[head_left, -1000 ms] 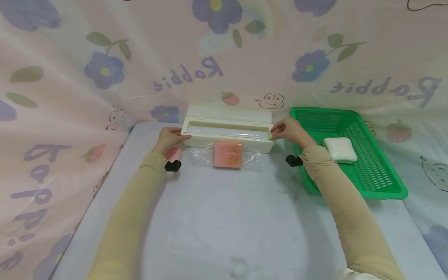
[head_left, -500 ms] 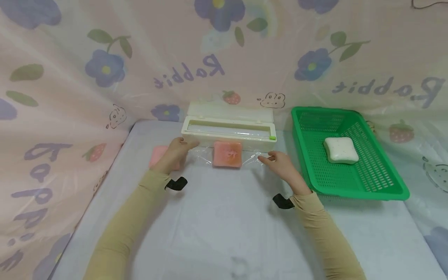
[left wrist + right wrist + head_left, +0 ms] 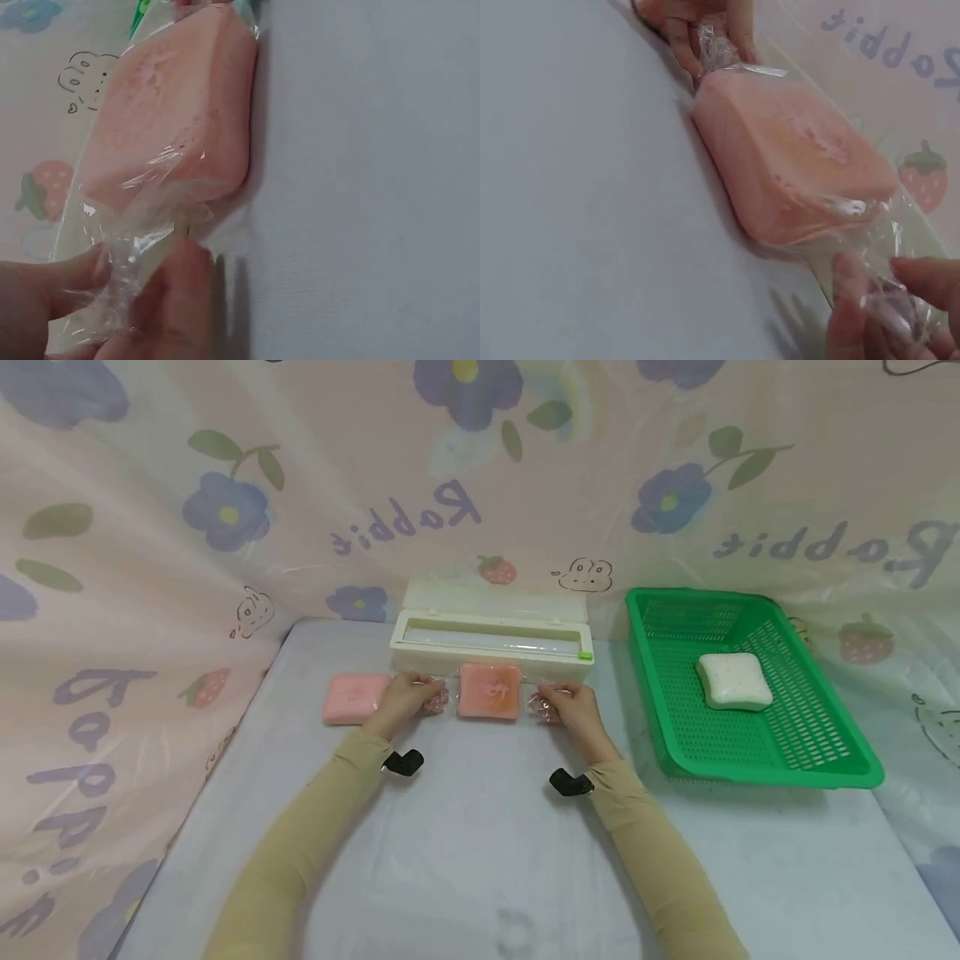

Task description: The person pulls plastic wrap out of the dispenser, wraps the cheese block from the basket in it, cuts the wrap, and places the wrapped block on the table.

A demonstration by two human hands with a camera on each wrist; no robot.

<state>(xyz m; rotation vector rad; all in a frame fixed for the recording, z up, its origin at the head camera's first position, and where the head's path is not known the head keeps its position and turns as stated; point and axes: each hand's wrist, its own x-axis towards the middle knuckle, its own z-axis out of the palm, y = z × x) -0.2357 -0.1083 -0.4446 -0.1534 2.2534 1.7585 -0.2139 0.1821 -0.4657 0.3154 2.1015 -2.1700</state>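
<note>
A pink square soap bar (image 3: 489, 691) wrapped in clear cling film lies on the table, in front of a white cling film dispenser (image 3: 491, 656). My left hand (image 3: 401, 702) pinches the gathered film at the bar's left end. At the opposite end my right hand (image 3: 576, 714) grips the other bunch of film. In the left wrist view the film (image 3: 124, 281) is bunched between thumb and fingers. The right wrist view shows crumpled film (image 3: 892, 307) held by the right fingers. A second pink soap bar (image 3: 354, 698) lies beside my left hand, which partly covers it.
The dispenser's lid (image 3: 495, 602) stands raised, with a film roll (image 3: 491, 640) inside and a green slider (image 3: 585, 655) at its right end. A green basket (image 3: 667, 760) to the right holds a white soap bar (image 3: 735, 681). A patterned curtain (image 3: 300, 468) hangs behind the table.
Both hands have left the dispenser's ends and come forward and inward to the film beside the wrapped bar. The film, earlier spread flat, is now gathered in both hands.
</note>
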